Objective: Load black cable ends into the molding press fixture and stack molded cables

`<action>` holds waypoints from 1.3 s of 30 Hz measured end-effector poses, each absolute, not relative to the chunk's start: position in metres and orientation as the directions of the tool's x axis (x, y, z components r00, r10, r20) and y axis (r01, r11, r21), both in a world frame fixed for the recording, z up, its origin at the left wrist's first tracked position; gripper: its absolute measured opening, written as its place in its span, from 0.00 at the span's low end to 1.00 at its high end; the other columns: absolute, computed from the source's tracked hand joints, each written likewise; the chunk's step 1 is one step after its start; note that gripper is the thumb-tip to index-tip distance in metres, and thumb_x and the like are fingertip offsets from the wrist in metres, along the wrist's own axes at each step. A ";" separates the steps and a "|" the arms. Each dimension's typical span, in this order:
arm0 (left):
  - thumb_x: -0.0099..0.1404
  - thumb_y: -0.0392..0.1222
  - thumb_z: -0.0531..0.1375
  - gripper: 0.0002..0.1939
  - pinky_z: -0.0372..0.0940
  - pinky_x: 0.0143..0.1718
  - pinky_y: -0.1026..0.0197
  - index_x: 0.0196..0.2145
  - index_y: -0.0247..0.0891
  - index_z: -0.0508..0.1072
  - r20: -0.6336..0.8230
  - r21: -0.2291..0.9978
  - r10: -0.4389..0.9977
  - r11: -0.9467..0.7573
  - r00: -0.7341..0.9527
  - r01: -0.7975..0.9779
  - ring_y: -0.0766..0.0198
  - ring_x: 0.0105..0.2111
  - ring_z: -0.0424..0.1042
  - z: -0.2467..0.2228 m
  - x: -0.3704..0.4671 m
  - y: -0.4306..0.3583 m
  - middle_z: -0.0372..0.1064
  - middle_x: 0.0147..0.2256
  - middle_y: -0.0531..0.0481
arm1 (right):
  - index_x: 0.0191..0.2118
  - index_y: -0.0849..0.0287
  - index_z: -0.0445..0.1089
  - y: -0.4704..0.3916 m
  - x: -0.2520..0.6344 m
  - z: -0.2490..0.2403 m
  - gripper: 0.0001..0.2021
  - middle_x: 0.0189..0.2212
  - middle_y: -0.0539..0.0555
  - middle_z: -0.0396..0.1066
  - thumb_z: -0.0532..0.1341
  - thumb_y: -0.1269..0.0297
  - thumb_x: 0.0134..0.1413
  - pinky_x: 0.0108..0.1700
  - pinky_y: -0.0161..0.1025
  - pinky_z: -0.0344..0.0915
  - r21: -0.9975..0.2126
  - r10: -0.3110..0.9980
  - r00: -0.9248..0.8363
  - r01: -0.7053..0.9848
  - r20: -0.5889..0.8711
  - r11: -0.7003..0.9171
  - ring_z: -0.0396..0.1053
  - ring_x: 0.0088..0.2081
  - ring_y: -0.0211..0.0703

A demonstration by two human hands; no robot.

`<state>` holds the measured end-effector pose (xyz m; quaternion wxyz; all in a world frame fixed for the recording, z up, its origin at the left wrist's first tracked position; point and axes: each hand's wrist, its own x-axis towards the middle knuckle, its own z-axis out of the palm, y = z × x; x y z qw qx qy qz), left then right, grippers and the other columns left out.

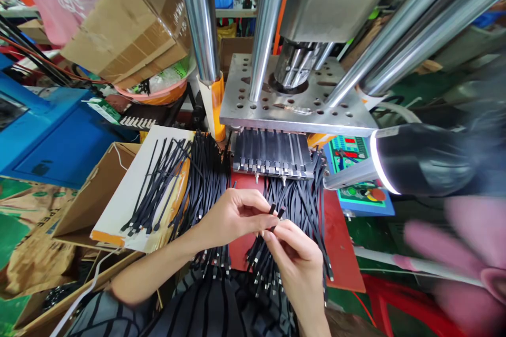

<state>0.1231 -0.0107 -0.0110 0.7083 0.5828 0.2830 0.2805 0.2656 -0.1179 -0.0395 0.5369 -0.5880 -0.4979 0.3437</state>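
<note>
My left hand (pixel 241 216) pinches a short black cable piece (pixel 272 210), its thumb and index finger pressed together. Touching it from the right, my right hand (pixel 294 247) closes its fingertips on a black cable end (pixel 281 212). Both hands are over the red work surface (pixel 342 242), between bundles of black flat cables (pixel 205 179). Just beyond them, a metal fixture (pixel 272 154) holds a row of black cables with metal connectors, beneath the press's drilled plate (pixel 294 108).
More black cables lie on a white board (pixel 114 221) at the left. A control panel (pixel 356 168) with buttons and a black cylinder with a bright ring (pixel 419 160) stand at the right. A pink fan (pixel 474 258) is at the lower right. Steel columns (pixel 201 21) rise ahead.
</note>
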 end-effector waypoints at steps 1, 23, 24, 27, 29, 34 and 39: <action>0.61 0.55 0.71 0.18 0.67 0.30 0.63 0.30 0.34 0.81 -0.034 0.995 0.740 0.088 0.671 -0.046 0.67 0.28 0.71 -0.009 0.124 -0.010 0.73 0.31 0.48 | 0.25 0.57 0.67 -0.116 0.265 -0.040 0.16 0.24 0.49 0.62 0.65 0.61 0.64 0.27 0.35 0.58 -0.972 0.954 0.267 0.222 0.138 0.079 0.60 0.26 0.37; 0.72 0.40 0.60 0.13 0.74 0.39 0.61 0.50 0.29 0.73 0.267 0.840 0.850 -0.437 0.455 0.323 0.62 0.36 0.80 -0.055 0.227 0.106 0.77 0.42 0.40 | 0.18 0.54 0.59 0.014 0.418 -0.022 0.29 0.17 0.46 0.56 0.68 0.38 0.52 0.29 0.39 0.53 -0.891 0.996 0.079 0.453 0.031 -0.008 0.52 0.23 0.37; 0.71 0.40 0.60 0.17 0.76 0.44 0.58 0.54 0.29 0.71 0.319 0.808 0.807 -0.506 0.497 0.302 0.60 0.41 0.80 -0.055 0.222 0.100 0.76 0.48 0.37 | 0.18 0.54 0.59 0.026 0.419 -0.025 0.29 0.16 0.45 0.55 0.68 0.37 0.51 0.28 0.39 0.50 -0.890 0.997 0.071 0.455 0.023 -0.012 0.51 0.22 0.37; 0.72 0.40 0.60 0.20 0.71 0.60 0.50 0.59 0.32 0.69 0.442 0.563 0.533 -0.791 0.722 0.239 0.53 0.56 0.74 -0.055 0.205 0.081 0.69 0.59 0.35 | 0.20 0.54 0.61 0.049 0.421 -0.035 0.29 0.16 0.44 0.52 0.67 0.35 0.48 0.26 0.38 0.45 -0.885 0.998 0.058 0.465 0.000 -0.027 0.48 0.22 0.36; 0.72 0.40 0.60 0.17 0.67 0.64 0.46 0.57 0.32 0.71 0.422 0.371 0.372 -0.903 0.827 0.217 0.49 0.62 0.69 -0.056 0.197 0.074 0.67 0.60 0.34 | 0.20 0.55 0.63 0.057 0.421 -0.040 0.27 0.16 0.43 0.51 0.67 0.36 0.50 0.27 0.38 0.43 -0.874 0.998 0.062 0.485 0.012 -0.020 0.46 0.22 0.35; 0.75 0.36 0.54 0.15 0.66 0.64 0.47 0.55 0.29 0.72 0.381 0.090 0.268 -0.963 0.885 0.253 0.49 0.63 0.68 -0.061 0.201 0.069 0.70 0.60 0.35 | 0.21 0.56 0.65 0.062 0.420 -0.048 0.23 0.17 0.43 0.50 0.65 0.45 0.57 0.29 0.39 0.47 -0.823 0.983 0.079 0.561 0.163 0.092 0.46 0.23 0.35; 0.77 0.38 0.53 0.16 0.63 0.65 0.49 0.56 0.29 0.73 0.373 -0.001 0.306 -0.944 0.876 0.331 0.51 0.63 0.68 -0.064 0.208 0.063 0.71 0.60 0.38 | 0.37 0.62 0.78 0.061 0.424 -0.056 0.18 0.21 0.45 0.63 0.67 0.49 0.55 0.30 0.37 0.53 -0.847 0.976 0.132 0.525 0.174 0.080 0.53 0.23 0.36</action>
